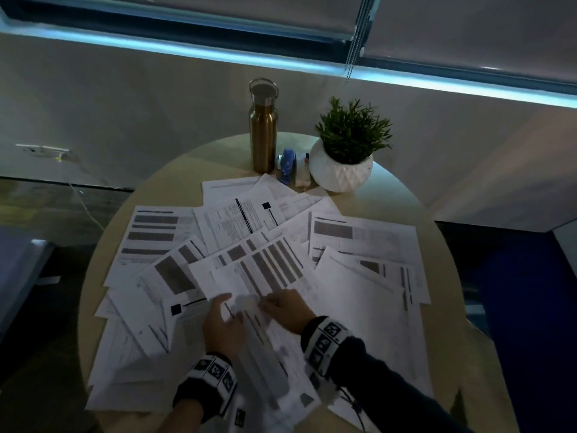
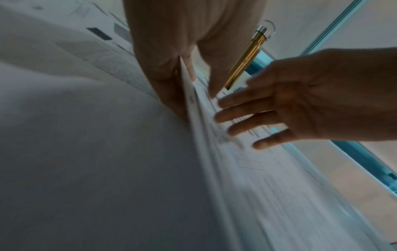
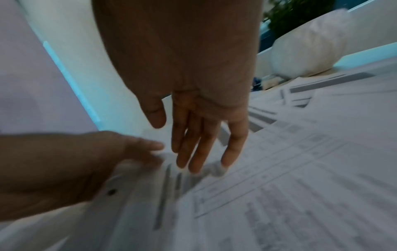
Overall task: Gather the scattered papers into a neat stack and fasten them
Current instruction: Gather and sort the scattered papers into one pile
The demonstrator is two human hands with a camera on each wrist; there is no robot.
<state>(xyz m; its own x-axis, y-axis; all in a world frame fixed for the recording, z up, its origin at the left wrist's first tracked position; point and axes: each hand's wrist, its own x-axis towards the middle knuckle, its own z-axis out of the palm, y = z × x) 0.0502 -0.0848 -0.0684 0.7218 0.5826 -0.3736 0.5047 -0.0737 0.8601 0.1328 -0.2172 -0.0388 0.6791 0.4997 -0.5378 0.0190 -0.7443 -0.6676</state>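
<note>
Several printed sheets [image 1: 362, 239] lie fanned and overlapping over the round wooden table [image 1: 175, 182]. My left hand [image 1: 230, 307] pinches the far edge of a printed sheet [image 1: 262, 348] near the table's front middle; in the left wrist view that left hand [image 2: 182, 81] has its thumb and fingers closed on the lifted sheet [image 2: 214, 152]. My right hand [image 1: 271, 303] rests beside it with straight fingers on the same sheet. In the right wrist view the right hand [image 3: 199, 161] touches the paper with its fingertips. A blue stapler [image 1: 287, 165] sits at the back.
At the table's far edge stand a copper bottle [image 1: 263, 129], a small white box [image 1: 302, 173] and a white pot with a green plant [image 1: 342, 171]. Papers reach the table's front and left edges. A wall and window blinds lie beyond.
</note>
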